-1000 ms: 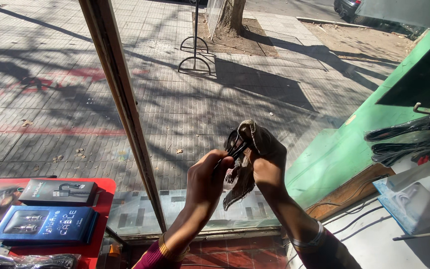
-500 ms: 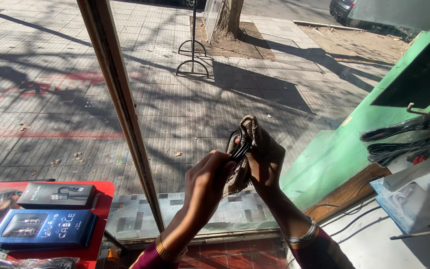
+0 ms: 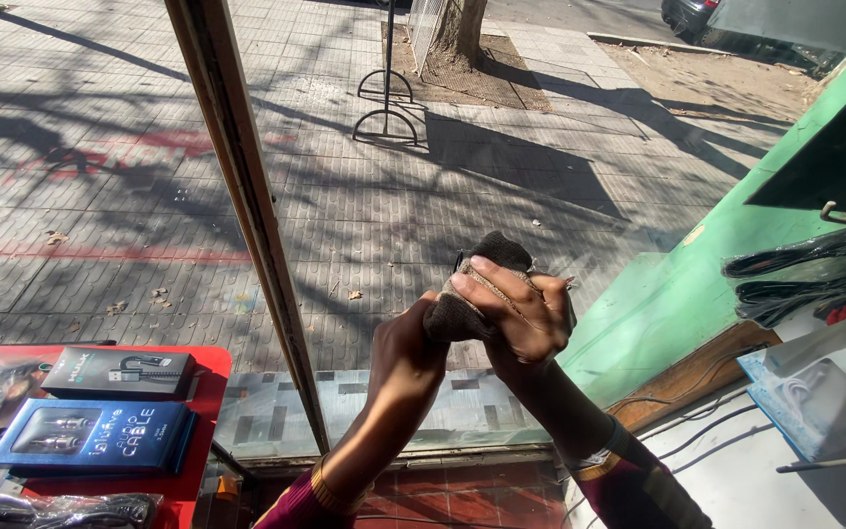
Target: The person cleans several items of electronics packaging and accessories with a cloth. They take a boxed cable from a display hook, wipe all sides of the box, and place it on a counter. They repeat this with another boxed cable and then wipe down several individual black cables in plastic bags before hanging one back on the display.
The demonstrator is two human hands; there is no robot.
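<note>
Together both hands [image 3: 482, 318] clasp dark cloth [image 3: 470, 294], raised.

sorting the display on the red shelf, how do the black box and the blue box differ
The black box is smaller and lies farther back on the red shelf; the blue box is larger and lies nearer the camera. The black box shows a coiled cable on its dark face, while the blue box shows two small metal plugs behind a window. Both are flat retail packages lying face up, side by side.
</note>
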